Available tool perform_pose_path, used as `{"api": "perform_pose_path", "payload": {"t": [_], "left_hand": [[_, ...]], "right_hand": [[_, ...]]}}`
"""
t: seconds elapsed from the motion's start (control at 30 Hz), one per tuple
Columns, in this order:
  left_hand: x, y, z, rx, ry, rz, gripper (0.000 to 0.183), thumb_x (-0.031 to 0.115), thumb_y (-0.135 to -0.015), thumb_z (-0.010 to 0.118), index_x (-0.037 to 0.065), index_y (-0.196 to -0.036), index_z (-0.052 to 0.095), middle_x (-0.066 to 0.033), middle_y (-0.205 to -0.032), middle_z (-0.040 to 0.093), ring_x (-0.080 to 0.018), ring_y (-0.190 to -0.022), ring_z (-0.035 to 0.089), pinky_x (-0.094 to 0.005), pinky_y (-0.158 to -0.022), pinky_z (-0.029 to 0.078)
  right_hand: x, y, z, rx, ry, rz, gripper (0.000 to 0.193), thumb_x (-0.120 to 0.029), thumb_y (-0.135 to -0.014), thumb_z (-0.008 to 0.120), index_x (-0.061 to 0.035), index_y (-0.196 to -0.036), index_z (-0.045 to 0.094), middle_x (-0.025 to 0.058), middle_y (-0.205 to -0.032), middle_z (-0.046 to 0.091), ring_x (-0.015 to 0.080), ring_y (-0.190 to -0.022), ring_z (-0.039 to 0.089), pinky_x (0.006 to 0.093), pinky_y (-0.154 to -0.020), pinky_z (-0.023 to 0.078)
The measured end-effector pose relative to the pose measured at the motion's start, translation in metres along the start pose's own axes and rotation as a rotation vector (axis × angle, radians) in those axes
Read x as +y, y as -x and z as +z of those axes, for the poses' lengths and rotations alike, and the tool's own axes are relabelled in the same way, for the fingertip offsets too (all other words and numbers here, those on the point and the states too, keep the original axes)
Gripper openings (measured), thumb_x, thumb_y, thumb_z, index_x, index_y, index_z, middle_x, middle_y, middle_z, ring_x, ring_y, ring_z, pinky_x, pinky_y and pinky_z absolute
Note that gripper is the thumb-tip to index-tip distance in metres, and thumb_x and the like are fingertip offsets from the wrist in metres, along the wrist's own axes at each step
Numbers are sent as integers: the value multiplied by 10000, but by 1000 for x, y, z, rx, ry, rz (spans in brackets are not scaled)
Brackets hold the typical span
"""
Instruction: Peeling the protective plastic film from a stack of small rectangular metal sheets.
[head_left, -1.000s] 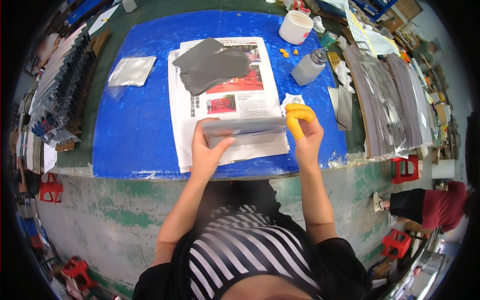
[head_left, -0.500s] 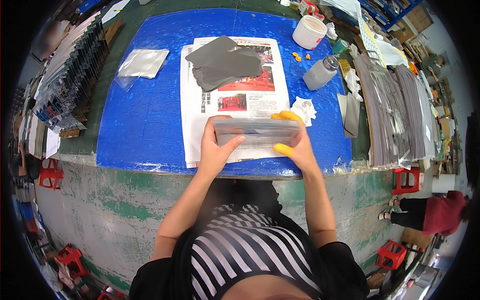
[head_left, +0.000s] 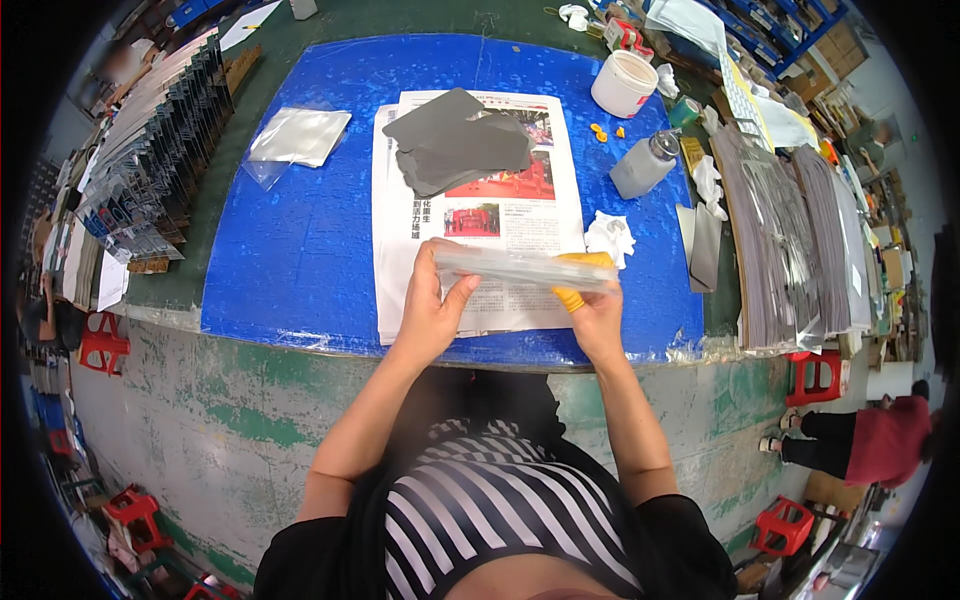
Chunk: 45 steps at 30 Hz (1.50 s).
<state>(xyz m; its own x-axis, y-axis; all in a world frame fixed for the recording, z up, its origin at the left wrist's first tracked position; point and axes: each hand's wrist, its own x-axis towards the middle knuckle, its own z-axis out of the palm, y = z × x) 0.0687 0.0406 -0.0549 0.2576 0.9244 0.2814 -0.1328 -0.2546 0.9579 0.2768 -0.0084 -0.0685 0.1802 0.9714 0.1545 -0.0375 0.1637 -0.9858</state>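
Note:
Between my two hands is a stack of thin, clear-looking plastic sheets [head_left: 515, 267], held edge-on above the newspaper [head_left: 530, 225]. My left hand [head_left: 428, 312] grips its left end, thumb in front and fingers behind. At the other end my right hand [head_left: 598, 318] pinches the stack, with yellow covers on its thumb and a finger. Dark grey cards [head_left: 465, 155] lie in a loose overlapping pile on the newspaper, beyond my hands. A packet of clear film sheets [head_left: 300, 137] rests to the left on the blue tabletop [head_left: 290, 260].
On the right stand a clear bottle with a metal top [head_left: 645, 165], a white tub [head_left: 624, 84] and a crumpled tissue [head_left: 609, 238]. Tall stacks of sheets [head_left: 775, 230] line the right edge. A rack of upright panels [head_left: 150, 160] fills the left side.
The stack has turned from showing its broad face to a thinner, edge-on view, and its right end has dipped slightly. Both hands still hold it. The whole view has shifted slightly.

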Motion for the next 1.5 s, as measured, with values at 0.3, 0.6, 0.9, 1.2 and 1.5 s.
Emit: {"api": "perform_pose_path", "payload": {"t": [0.3, 0.6, 0.9, 1.2, 1.5], "left_hand": [[-27, -8, -18, -61, -204, -79, 413, 126, -871, 632, -20, -1184, 405, -103, -935, 608, -203, -895, 577, -319, -836, 438], [-10, -49, -25, -167, -58, -265, 568, 92, -865, 630, -44, -1327, 330, -129, -1175, 553, -199, -1075, 535, -323, -909, 436], [20, -161, -65, -205, 62, -356, 534, 163, -821, 711, 24, -1264, 449, -70, -1053, 604, -147, -920, 587, -293, -788, 489], [-40, -348, -113, 32, -266, -315, 849, 263, -718, 812, 20, -1374, 331, -169, -1135, 587, -251, -1003, 591, -385, -841, 484], [-101, -375, -89, -298, -861, 75, 851, 482, -744, 716, 154, -1431, 336, -209, -1466, 292, -337, -1372, 269, -448, -1080, 284]], "right_hand": [[13, -10, -9, -93, 155, 27, 270, -96, -843, 681, -2, -1062, 555, 52, -992, 607, 127, -911, 573, 282, -817, 464], [-6, -42, -4, -110, 89, 183, 342, -83, -852, 665, -7, -1152, 520, 24, -915, 617, 79, -761, 564, 226, -639, 448], [-41, -167, 21, -228, -56, 347, 220, -148, -867, 650, -6, -1023, 587, 42, -875, 642, 82, -721, 594, 206, -549, 429], [11, -372, 44, -58, -8, 357, 100, -14, -867, 568, 31, -957, 569, 96, -893, 637, 155, -782, 634, 259, -636, 512], [83, -447, 19, 47, 262, 480, 196, -32, -854, 579, 69, -1021, 587, 132, -928, 645, 201, -790, 645, 329, -600, 504]]}}
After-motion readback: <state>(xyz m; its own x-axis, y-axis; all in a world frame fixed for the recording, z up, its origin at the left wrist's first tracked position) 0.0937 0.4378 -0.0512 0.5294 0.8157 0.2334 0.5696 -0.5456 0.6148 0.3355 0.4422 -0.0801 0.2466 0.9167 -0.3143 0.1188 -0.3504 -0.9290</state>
